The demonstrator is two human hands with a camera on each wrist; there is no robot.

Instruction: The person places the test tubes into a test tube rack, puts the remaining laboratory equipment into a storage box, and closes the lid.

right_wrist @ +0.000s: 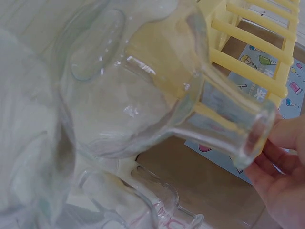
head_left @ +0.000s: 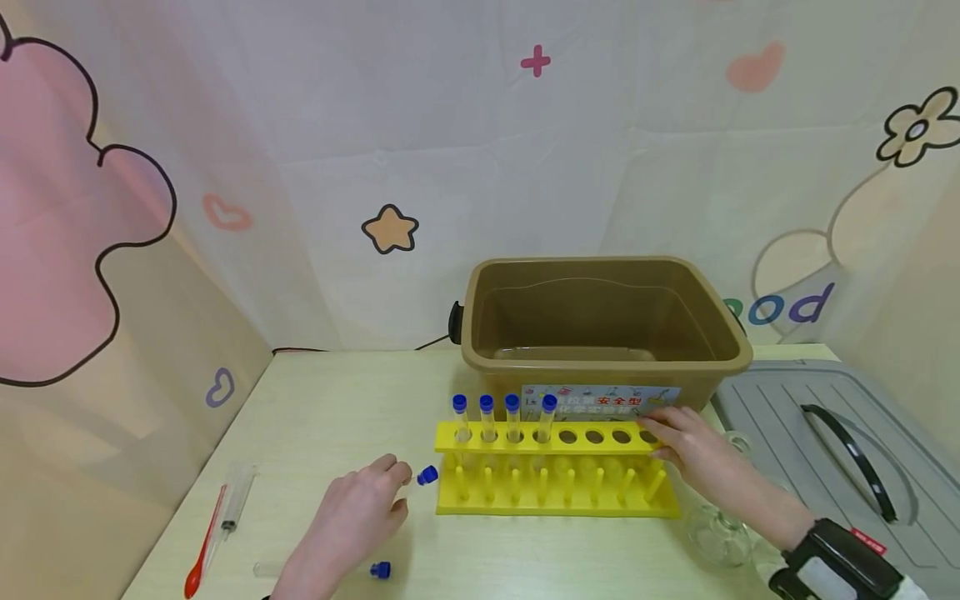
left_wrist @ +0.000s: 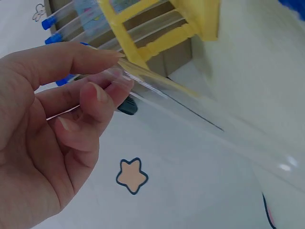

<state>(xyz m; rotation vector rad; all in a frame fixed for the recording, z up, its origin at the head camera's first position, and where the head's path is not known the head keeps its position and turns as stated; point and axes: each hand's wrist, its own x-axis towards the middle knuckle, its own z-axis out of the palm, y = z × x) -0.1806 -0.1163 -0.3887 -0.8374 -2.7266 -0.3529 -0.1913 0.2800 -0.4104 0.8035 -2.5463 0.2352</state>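
The grip of your left hand [head_left: 356, 508] is narrow, pinching a clear test tube [left_wrist: 214, 128] near one end, off the left end of the yellow test-tube rack [head_left: 555, 507]; a blue cap [head_left: 427, 475] shows just by those fingertips, though you cannot tell whether it sits on that tube; your right hand [head_left: 693, 442] holds the rack's right end, fingers around the top bar; the step looks like handling the tube at the rack, so pinch lightly, since the wall is probably slick, and let the right hand brace the frame without tipping it; four capped tubes [head_left: 513, 408] fill the left holes, and the four to their right are vacant, the last beside your right fingers; a glass flask [right_wrist: 128, 81] sits just beside the rack under your right forearm, so lift that arm carefully; the brown bin [head_left: 607, 367] closes off the back, the gray lid [head_left: 787, 417] lies right; another blue cap [head_left: 380, 570], a syringe [head_left: 238, 500] and a red spoon [head_left: 195, 575] lie leftward on the tabletop [head_left: 337, 408].
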